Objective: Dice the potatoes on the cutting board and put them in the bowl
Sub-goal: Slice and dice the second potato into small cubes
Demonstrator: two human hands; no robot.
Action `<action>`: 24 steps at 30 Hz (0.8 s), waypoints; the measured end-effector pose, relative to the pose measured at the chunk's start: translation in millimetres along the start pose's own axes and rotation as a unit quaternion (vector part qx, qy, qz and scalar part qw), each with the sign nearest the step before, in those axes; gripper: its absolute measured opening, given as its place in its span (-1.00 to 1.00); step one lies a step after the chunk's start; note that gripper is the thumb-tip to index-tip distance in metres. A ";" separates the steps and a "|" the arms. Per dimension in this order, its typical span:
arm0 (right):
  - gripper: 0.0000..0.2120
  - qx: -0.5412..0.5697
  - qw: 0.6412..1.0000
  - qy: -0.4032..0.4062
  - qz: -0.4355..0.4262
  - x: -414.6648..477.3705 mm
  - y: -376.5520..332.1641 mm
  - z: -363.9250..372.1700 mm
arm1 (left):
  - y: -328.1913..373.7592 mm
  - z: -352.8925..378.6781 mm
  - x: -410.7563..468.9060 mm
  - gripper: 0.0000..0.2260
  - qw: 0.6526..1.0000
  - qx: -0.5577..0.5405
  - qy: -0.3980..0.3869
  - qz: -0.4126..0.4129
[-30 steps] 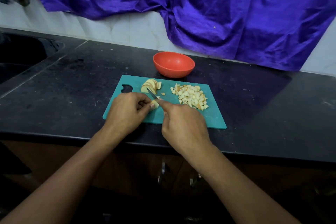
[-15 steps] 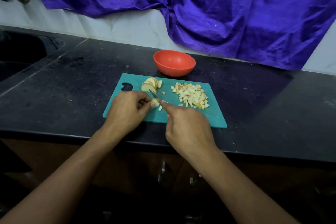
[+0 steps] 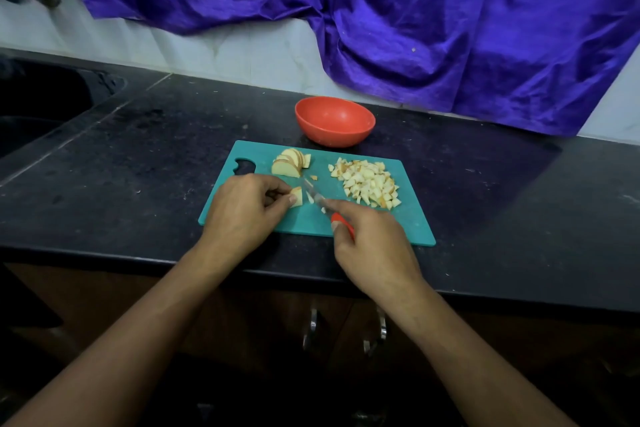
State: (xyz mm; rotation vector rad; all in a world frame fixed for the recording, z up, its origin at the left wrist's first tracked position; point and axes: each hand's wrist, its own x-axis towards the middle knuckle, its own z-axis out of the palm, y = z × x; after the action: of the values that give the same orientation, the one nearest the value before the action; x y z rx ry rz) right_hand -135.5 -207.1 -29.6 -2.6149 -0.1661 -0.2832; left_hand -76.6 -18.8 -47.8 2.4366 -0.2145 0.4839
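Note:
A teal cutting board (image 3: 408,229) lies on the black counter. A stack of potato slices (image 3: 289,163) sits at its far left, and a pile of diced potato (image 3: 369,184) at its far right. My left hand (image 3: 242,211) pinches a small potato piece (image 3: 296,197) against the board. My right hand (image 3: 374,246) grips a knife with a red handle (image 3: 343,222); its blade (image 3: 311,192) lies just right of that piece. An empty red bowl (image 3: 334,121) stands behind the board.
The black counter (image 3: 502,204) runs left to right, its front edge under my wrists. A dark sink (image 3: 38,107) lies at far left. Purple cloth (image 3: 398,17) hangs on the wall behind. Cabinet handles (image 3: 313,326) show below the counter.
My right hand has drawn back toward me, uncovering the knife's red handle. The blade now lies right of the held piece. The left hand stays on the piece.

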 end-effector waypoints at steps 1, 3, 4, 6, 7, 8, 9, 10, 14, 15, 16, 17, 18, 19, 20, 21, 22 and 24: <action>-0.59 0.013 1.000 0.011 -0.001 0.7 -1.2 -2.3 | 0.0 -0.1 0.0 -0.79 1.000 0.002 -0.001 -0.001; -0.58 0.014 0.999 0.028 -0.022 2.2 -5.9 -5.9 | 0.1 -0.1 0.0 -0.80 1.000 0.003 -0.003 -0.002; -0.58 0.005 0.999 0.027 -0.033 2.9 -9.6 -6.9 | 0.2 -0.3 0.0 -0.81 1.000 0.002 -0.004 -0.003; -0.57 -0.020 0.998 0.018 -0.048 3.3 -17.5 -5.8 | 0.6 -0.5 -0.3 -0.84 1.000 -0.002 -0.007 -0.002; -0.57 -0.032 0.998 0.013 -0.052 3.4 -21.1 -4.4 | 0.8 -0.7 -0.6 -0.85 1.000 -0.003 -0.006 -0.001; -0.57 -0.042 0.997 0.012 -0.056 3.3 -24.0 -3.1 | 1.1 -0.8 -1.0 -0.86 1.000 -0.003 -0.006 0.002; -0.57 -0.049 0.997 0.013 -0.059 3.5 -26.0 -1.8 | 1.2 -1.3 -1.4 -0.87 1.000 -0.002 -0.004 0.004; -0.56 -0.053 0.997 0.013 -0.062 3.5 -26.9 -1.1 | 1.3 -1.3 -1.4 -0.87 1.000 -0.001 -0.002 0.007; -0.52 -0.082 0.994 -0.003 -0.070 8.9 -31.8 1.1 | 0.4 -0.9 -1.4 -0.89 1.000 0.011 0.001 0.017; -0.50 -0.093 0.993 -0.007 -0.071 10.6 -33.3 2.7 | 0.3 -0.7 -1.4 -0.89 1.000 0.010 0.002 0.020; -0.49 -0.103 0.992 -0.010 -0.072 12.3 -34.8 4.2 | 0.1 -0.7 -1.3 -0.90 1.000 0.008 0.003 0.021; -0.48 -0.112 0.991 -0.013 -0.073 14.1 -35.8 6.0 | -0.1 -0.9 -1.5 -0.90 1.000 0.008 0.003 0.021; -0.48 -0.118 0.990 -0.014 -0.074 15.3 -36.4 7.6 | -0.5 -0.8 -1.5 -0.90 1.000 0.009 0.003 0.021; -0.48 -0.122 0.990 -0.014 -0.076 15.5 -36.3 9.3 | -0.8 -1.0 -1.4 -0.90 1.000 0.010 0.004 0.021; -0.47 -0.122 0.989 -0.011 -0.077 14.5 -35.7 10.4 | -0.6 -0.8 -1.5 -0.90 1.000 0.012 0.006 0.022; -0.47 -0.120 0.990 -0.009 -0.079 12.5 -34.4 10.7 | -0.5 -0.7 -1.3 -0.90 1.000 0.014 0.008 0.021; -0.47 -0.119 0.989 -0.010 -0.082 10.1 -32.2 11.3 | -0.7 -0.1 -1.0 -0.90 1.000 0.017 0.009 0.018; -0.49 -0.122 0.989 -0.019 -0.086 3.8 -26.5 12.8 | -1.6 0.3 0.1 -0.90 1.000 0.015 0.013 0.009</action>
State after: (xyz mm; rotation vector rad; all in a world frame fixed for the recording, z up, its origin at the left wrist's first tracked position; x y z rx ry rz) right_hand -134.2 -177.5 -27.3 -2.8534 -0.3937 -0.3324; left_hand -76.0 -17.6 -48.9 2.4590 -0.2196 0.5292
